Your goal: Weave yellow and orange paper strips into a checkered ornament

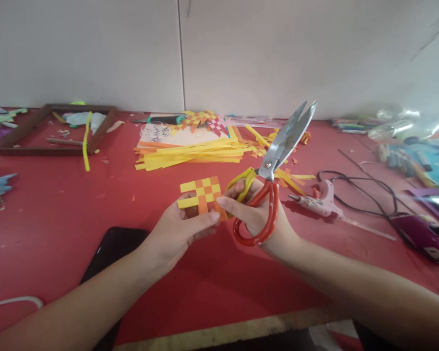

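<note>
My left hand (181,222) pinches a small woven paper fish (206,191) in yellow and orange checks, with strip ends sticking out to the left and downward. My right hand (258,209) touches the right edge of the same piece with its thumb and fingertips. Hooked on that hand is a pair of scissors (268,178); one handle is bare red, the other wrapped in yellow. Its blades point up and away, slightly apart. Behind the hands lies a pile of yellow and orange paper strips (190,157).
To the right lie a pink glue gun (324,201) and its black cord (380,212). A black phone (113,248) rests under my left forearm. Further back are a brown wooden frame (40,151), a green-handled tool (166,120) and finished woven pieces (199,118). Plastic-wrapped supplies (417,129) stand far right.
</note>
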{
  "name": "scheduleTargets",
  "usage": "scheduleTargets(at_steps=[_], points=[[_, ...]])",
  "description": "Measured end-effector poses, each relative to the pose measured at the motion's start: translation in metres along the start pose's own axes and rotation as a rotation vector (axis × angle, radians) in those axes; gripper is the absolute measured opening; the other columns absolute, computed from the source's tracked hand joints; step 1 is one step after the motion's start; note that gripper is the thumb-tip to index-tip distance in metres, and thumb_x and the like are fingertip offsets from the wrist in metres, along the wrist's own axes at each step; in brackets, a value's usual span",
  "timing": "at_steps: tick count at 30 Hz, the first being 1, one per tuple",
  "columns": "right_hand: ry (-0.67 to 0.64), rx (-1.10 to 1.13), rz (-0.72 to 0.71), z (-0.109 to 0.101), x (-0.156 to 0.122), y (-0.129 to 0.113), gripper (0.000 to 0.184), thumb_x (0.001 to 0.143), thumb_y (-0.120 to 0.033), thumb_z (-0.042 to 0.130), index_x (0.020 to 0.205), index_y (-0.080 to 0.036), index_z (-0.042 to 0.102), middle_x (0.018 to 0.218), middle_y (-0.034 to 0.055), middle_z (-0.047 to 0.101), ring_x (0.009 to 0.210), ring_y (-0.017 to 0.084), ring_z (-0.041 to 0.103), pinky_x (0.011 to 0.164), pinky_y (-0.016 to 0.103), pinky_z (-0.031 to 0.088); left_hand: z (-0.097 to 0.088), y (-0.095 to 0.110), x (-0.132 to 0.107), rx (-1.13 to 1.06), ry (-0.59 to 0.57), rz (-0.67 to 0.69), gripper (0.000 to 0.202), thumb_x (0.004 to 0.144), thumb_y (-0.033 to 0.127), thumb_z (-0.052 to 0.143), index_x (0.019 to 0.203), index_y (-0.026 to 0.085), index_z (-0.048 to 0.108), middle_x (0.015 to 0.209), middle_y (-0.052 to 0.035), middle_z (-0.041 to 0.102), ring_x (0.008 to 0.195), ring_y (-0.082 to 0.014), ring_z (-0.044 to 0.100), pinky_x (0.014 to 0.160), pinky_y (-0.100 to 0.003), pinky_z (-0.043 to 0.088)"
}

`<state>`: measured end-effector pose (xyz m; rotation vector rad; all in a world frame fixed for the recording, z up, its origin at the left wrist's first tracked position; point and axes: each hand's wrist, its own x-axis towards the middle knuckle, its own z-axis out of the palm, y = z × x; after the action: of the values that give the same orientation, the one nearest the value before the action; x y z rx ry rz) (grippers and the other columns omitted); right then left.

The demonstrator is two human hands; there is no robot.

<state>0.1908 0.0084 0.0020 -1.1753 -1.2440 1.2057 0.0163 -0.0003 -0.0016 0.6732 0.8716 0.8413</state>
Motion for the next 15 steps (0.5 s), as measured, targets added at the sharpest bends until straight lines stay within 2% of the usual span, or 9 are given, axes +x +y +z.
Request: scheduleTargets(at_steps=[4,10,13,15], points=[[-0.003,-0.025,0.007,-0.002,-0.002,0.000,0.028,0.077,-0.035,0.081,0.076,-0.021,0.056,0.071,-0.0033,0.063,0.067,0.013,0.061,0.062,0.029,0.048,-0.003,-0.003,0.000,0.068,-0.012,-0.022,0.024,0.073,0.026,0.088,0.096,0.023,0.080,0.092,-0.0016,0.078,0.079,-0.0111,0.069,0.072,-0.019,0.059],[0.004,-0.044,-0.015,0.002,0.000,-0.002,0.032,0.074,-0.037,0.083,0.076,-0.021,0.055,0.071,-0.0031,0.062,0.066,0.013,0.061,0.062,0.029,0.049,-0.002,-0.004,0.000,0.087,-0.025,-0.004,0.015,0.078,0.023,0.084,0.092,0.022,0.080,0.086,-0.0007,0.078,0.078,-0.0098,0.070,0.075,-0.017,0.058],[-0.012,-0.101,-0.004,-0.002,-0.001,-0.007,0.034,0.079,-0.045,0.078,0.078,-0.021,0.055,0.070,-0.0022,0.062,0.063,0.014,0.062,0.060,0.029,0.050,-0.001,-0.002,0.000,0.075,-0.008,0.018,0.015,0.078,0.022,0.084,0.092,0.021,0.080,0.085,-0.0003,0.077,0.078,-0.0098,0.070,0.076,-0.018,0.058],[-0.080,-0.124,0.033,-0.010,-0.005,-0.012,0.037,0.084,-0.054,0.071,0.078,-0.020,0.055,0.067,-0.0010,0.063,0.061,0.015,0.063,0.059,0.029,0.051,-0.001,-0.001,0.000,0.057,0.028,0.024,0.016,0.076,0.022,0.085,0.091,0.020,0.080,0.088,-0.0012,0.078,0.081,-0.0112,0.071,0.078,-0.020,0.059]])
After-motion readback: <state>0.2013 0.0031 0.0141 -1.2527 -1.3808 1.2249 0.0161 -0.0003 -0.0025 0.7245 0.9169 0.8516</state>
